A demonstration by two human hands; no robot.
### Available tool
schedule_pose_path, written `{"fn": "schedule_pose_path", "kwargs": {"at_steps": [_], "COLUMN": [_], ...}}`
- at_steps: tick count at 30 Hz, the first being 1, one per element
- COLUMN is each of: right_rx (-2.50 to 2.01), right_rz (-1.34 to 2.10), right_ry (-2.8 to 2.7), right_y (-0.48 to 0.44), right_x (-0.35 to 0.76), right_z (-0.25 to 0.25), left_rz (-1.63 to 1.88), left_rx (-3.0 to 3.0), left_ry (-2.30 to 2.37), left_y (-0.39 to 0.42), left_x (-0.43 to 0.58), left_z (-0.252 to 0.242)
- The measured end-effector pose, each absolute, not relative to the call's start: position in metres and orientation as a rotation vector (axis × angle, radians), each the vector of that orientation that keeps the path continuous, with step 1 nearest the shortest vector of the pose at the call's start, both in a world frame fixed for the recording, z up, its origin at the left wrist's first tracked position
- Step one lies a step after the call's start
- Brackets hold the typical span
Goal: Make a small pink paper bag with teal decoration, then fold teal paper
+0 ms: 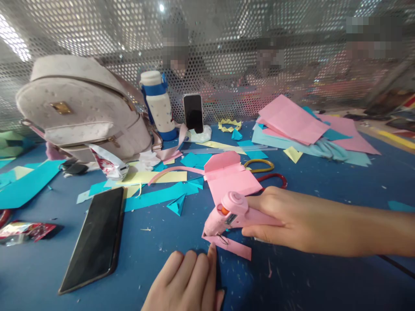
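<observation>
My right hand (285, 220) is wrapped round the handle of a pink glue gun (235, 203), which lies tilted with its nozzle end down to the left. Under the gun sits a narrow pink paper strip (238, 248), partly hidden by it. My left hand (186, 280) is curled, and its index fingertip presses on the strip's left end. Just behind the gun lies a folded pink paper piece (231, 179) with a rounded flap, and a thin curved pink strip (177, 169) runs left from it.
A black phone (94, 242) lies left of my hands. Behind stand a pale backpack (81, 108), a bottle (158, 103) and an upright phone (193, 113) against a perforated metal screen. Yellow (259, 164) and red scissor handles (279, 178), blue scraps (162, 195) and stacked paper (292, 119) surround the work.
</observation>
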State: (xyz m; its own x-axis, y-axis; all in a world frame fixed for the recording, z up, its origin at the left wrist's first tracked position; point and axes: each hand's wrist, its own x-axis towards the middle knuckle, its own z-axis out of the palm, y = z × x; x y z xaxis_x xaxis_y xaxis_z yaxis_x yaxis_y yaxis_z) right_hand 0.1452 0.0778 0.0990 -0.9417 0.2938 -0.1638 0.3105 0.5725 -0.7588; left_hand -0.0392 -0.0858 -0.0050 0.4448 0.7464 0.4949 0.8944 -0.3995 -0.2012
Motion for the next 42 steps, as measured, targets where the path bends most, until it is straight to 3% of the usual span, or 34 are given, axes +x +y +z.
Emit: {"fn": "schedule_pose_path", "kwargs": {"at_steps": [27,35,42], "right_rx": [0.592,0.549,0.665], "right_rz": [-1.173,-1.269,-1.105], "right_ry": [2.835,2.757,2.736], "right_y": [0.08,0.0801,0.0797], "right_x": [0.1466,0.148,0.153], "right_z": [0.0984,0.1026,0.1], "left_rz": [-0.457,-0.459,-0.466], "left_rx": [-2.268,-2.276,-2.279], "left_ry": [-1.365,-1.369,-1.372], "left_y": [-0.0853,-0.0855,-0.0854], "left_x": [-0.0399,-0.0403,-0.0404], "left_z": [-0.0059,-0.0058,-0.006]}}
